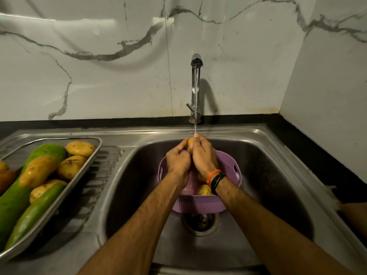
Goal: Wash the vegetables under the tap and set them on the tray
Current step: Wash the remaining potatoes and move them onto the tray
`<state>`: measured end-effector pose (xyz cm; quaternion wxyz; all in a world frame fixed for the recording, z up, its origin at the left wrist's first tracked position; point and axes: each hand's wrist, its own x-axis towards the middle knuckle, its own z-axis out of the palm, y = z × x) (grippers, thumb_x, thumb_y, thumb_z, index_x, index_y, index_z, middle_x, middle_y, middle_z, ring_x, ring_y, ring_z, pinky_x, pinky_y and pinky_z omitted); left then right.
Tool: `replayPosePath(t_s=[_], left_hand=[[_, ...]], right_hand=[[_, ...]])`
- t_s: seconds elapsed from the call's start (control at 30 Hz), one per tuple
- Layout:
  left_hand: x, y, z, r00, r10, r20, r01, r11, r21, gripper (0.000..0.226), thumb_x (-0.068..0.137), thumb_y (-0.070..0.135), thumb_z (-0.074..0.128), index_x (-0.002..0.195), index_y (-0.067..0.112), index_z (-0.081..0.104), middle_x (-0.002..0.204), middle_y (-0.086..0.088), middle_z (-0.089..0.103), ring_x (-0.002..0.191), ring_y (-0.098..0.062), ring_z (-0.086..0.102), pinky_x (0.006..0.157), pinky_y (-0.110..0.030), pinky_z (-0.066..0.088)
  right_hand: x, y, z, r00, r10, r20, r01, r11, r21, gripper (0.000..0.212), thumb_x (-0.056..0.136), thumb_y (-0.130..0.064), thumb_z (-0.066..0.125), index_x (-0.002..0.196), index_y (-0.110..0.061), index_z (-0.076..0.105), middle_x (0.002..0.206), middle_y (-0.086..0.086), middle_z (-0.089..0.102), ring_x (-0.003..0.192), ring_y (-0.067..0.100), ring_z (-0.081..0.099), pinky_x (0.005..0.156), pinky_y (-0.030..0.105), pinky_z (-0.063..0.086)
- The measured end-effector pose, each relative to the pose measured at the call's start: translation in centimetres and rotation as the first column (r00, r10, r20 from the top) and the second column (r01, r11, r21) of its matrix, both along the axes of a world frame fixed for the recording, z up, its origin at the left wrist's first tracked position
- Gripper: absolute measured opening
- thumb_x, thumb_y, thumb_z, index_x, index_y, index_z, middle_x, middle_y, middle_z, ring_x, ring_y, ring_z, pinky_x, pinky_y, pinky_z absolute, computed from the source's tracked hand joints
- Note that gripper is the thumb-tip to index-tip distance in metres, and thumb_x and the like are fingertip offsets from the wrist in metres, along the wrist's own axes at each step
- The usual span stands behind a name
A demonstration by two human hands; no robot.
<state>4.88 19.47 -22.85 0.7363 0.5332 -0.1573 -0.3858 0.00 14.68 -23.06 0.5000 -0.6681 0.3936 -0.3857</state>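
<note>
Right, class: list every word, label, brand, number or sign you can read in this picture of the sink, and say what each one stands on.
None: no readable text anywhere in the view.
Tap: no brand mark shows.
Purple basket: plain, no label.
Tray: bare metal, nothing printed.
Sink: no stamp visible.
Wristbands on the right hand: plain cords, no lettering.

Both forearms extend forward and converge above the purple basket (pixel 200 205). The left hand (pixel 177 160) and right hand (pixel 203 154) press together, fingers curled closed around a potato (pixel 190 142). The right wrist carries orange and black bands (pixel 215 179).
</note>
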Motion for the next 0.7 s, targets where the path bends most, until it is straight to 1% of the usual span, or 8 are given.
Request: replayPosePath(t_s=[0.1,0.17,0.3,0.37,0.43,0.47,0.6,0.7], left_hand=[[0.0,0.8,0.0,0.998,-0.057,-0.010,0.057,0.998,0.038,0.040,0.095,-0.009,0.049,0.128,0.009,0.063,0.113,-0.017,0.070,0.108,-0.031,0.067,0.095,-0.050,0.054],[-0.1,0.9,0.0,0.997,-0.083,-0.005,0.083,0.995,0.050,0.038,0.095,-0.007,0.050,0.122,0.013,0.067,0.111,-0.015,0.071,0.106,-0.031,0.068,0.090,-0.053,0.056],[0.1,0.4,0.7,0.997,0.066,-0.051,-0.065,0.998,0.016,0.038,0.093,-0.011,0.050,0.122,0.006,0.066,0.108,-0.015,0.071,0.107,-0.031,0.067,0.097,-0.049,0.053],[0.3,0.6,0.5,0.997,0.025,-0.072,-0.025,1.000,0.008,0.042,0.093,-0.014,0.047,0.125,0.007,0.064,0.110,-0.019,0.070,0.106,-0.033,0.067,0.096,-0.051,0.053],[0.0,1.2,0.4,0.996,-0.070,-0.047,0.071,0.997,0.015,0.040,0.094,-0.013,0.046,0.119,0.011,0.066,0.103,-0.016,0.073,0.096,-0.030,0.070,0.092,-0.055,0.053],[-0.1,1.3,0.5,0.995,-0.089,-0.034,0.090,0.996,0.019,0.038,0.094,-0.012,0.046,0.116,0.011,0.067,0.101,-0.014,0.073,0.094,-0.029,0.071,0.091,-0.055,0.054],[0.0,0.6,1.0,0.996,0.033,-0.087,-0.033,0.999,0.008,0.041,0.091,-0.014,0.049,0.125,0.004,0.065,0.109,-0.021,0.071,0.101,-0.032,0.068,0.095,-0.049,0.054],[0.0,1.3,0.7,0.996,-0.068,-0.056,0.069,0.997,0.031,0.044,0.090,-0.017,0.045,0.113,0.012,0.069,0.091,-0.015,0.073,0.085,-0.027,0.068,0.083,-0.045,0.058]], right_hand=[[0.2,-1.5,0.2,0.995,-0.009,-0.101,0.015,0.999,0.050,0.037,0.104,-0.036,0.034,0.119,-0.016,0.063,0.108,0.003,0.062,0.098,0.018,0.057,0.085,0.030,0.043],[-0.1,-2.2,0.3,0.995,0.027,-0.100,-0.017,0.996,0.092,0.041,0.101,-0.042,0.037,0.115,-0.018,0.067,0.112,0.006,0.066,0.101,0.021,0.061,0.091,0.038,0.048],[0.7,-0.5,-0.2,0.992,0.114,-0.052,-0.113,0.993,0.030,0.039,0.105,-0.037,0.034,0.135,-0.020,0.052,0.133,0.001,0.054,0.117,0.017,0.052,0.103,0.034,0.040],[0.8,-1.0,0.1,0.996,0.085,-0.042,-0.082,0.995,0.050,0.037,0.104,-0.035,0.037,0.125,-0.018,0.060,0.125,0.005,0.061,0.113,0.020,0.056,0.096,0.032,0.043],[0.2,-2.0,0.5,0.999,0.012,-0.048,-0.007,0.995,0.104,0.037,0.102,-0.037,0.040,0.113,-0.018,0.069,0.112,0.007,0.067,0.101,0.022,0.060,0.083,0.032,0.045],[0.0,-2.2,0.5,0.999,0.012,-0.044,-0.007,0.994,0.111,0.037,0.101,-0.038,0.040,0.113,-0.018,0.070,0.112,0.007,0.067,0.101,0.022,0.061,0.081,0.032,0.045],[0.4,-0.7,-0.5,0.989,0.142,-0.052,-0.140,0.989,0.044,0.038,0.105,-0.033,0.035,0.136,-0.018,0.051,0.136,0.005,0.054,0.120,0.019,0.052,0.104,0.035,0.040],[0.3,-1.7,0.2,0.996,0.058,-0.074,-0.048,0.991,0.126,0.040,0.102,-0.038,0.038,0.110,-0.014,0.068,0.109,0.010,0.069,0.100,0.023,0.063,0.090,0.036,0.049]])
